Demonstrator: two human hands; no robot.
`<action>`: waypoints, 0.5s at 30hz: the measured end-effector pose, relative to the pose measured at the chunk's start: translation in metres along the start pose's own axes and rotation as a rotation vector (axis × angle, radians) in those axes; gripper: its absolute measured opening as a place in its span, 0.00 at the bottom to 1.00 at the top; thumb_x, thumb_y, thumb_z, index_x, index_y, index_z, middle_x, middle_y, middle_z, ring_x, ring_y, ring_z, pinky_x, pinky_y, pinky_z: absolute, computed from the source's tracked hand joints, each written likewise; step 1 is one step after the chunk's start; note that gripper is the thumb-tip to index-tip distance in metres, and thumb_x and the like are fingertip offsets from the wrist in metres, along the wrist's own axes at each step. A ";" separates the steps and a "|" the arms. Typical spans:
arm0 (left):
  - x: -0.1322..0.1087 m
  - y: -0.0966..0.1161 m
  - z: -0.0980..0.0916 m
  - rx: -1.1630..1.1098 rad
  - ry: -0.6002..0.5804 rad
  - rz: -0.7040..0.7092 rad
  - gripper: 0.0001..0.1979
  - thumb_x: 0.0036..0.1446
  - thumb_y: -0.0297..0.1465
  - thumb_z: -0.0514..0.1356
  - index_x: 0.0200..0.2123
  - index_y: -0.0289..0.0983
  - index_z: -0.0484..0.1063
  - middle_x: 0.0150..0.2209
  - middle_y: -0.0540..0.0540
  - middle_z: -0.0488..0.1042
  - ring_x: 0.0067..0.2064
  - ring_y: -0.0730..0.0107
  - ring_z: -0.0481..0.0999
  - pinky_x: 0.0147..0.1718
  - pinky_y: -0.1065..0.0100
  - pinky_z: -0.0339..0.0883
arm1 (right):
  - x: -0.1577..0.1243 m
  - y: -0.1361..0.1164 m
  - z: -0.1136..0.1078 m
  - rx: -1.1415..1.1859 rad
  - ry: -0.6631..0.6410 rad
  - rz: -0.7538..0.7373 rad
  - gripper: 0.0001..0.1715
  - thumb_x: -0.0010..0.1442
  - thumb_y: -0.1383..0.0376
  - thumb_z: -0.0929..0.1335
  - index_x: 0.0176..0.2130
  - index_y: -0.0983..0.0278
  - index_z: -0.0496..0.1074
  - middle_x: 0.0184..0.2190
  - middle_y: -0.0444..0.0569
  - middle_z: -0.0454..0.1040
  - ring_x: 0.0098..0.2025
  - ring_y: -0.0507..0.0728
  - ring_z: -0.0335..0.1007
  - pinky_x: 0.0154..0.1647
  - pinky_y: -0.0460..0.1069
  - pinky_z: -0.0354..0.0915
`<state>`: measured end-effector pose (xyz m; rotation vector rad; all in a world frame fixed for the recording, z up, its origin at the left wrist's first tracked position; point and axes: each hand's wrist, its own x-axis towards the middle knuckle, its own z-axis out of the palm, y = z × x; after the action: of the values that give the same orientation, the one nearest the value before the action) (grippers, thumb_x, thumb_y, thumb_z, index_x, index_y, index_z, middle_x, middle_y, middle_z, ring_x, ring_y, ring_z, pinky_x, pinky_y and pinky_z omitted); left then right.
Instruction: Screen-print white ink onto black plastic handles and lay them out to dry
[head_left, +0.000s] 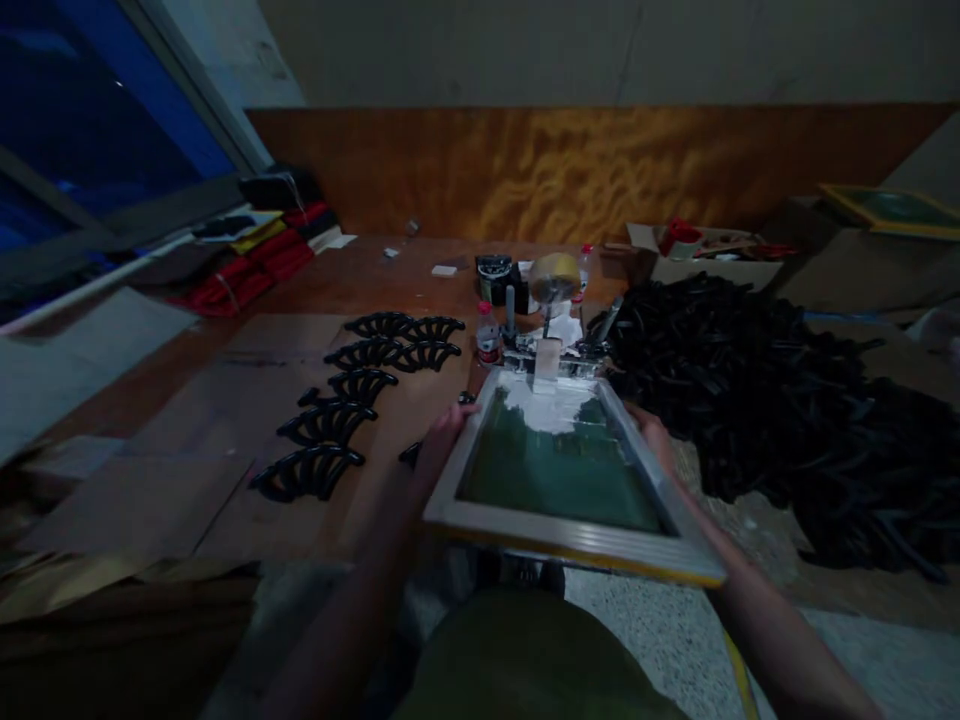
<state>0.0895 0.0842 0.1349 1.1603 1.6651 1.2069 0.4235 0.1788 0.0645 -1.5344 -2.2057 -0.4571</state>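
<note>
A silk-screen printing frame (574, 545) with a metal rim and green mesh (555, 470) is tilted up in front of me, hinged at its far end to a metal clamp (551, 358). White ink (551, 405) covers the far part of the mesh, and a pale squeegee-like block (547, 362) stands there. My left hand (446, 428) is closed at the frame's left side. A small black tip (466, 398) shows at its fingertips; what it grips is mostly hidden. Beside the right rim is my right hand (652, 432), its fingers largely hidden by the frame.
Black curved handles (326, 420) lie in rows on cardboard at left. A large heap of black pieces (750, 390) covers the right side. Bottles (488, 335), a black tub (495, 280) and a tape roll (555, 278) stand behind the clamp. Red bundles (247, 280) lie far left.
</note>
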 end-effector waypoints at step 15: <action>-0.019 -0.096 0.026 0.016 -0.086 -0.222 0.27 0.61 0.40 0.56 0.60 0.35 0.67 0.61 0.37 0.70 0.64 0.55 0.67 0.63 0.58 0.57 | 0.079 -0.093 -0.008 0.178 -0.616 -0.226 0.13 0.62 0.72 0.63 0.44 0.64 0.73 0.42 0.56 0.77 0.45 0.60 0.71 0.44 0.50 0.64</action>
<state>0.0966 0.0598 0.0373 0.9930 1.6913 0.9926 0.3133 0.2073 0.1085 -1.4682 -2.8042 0.1834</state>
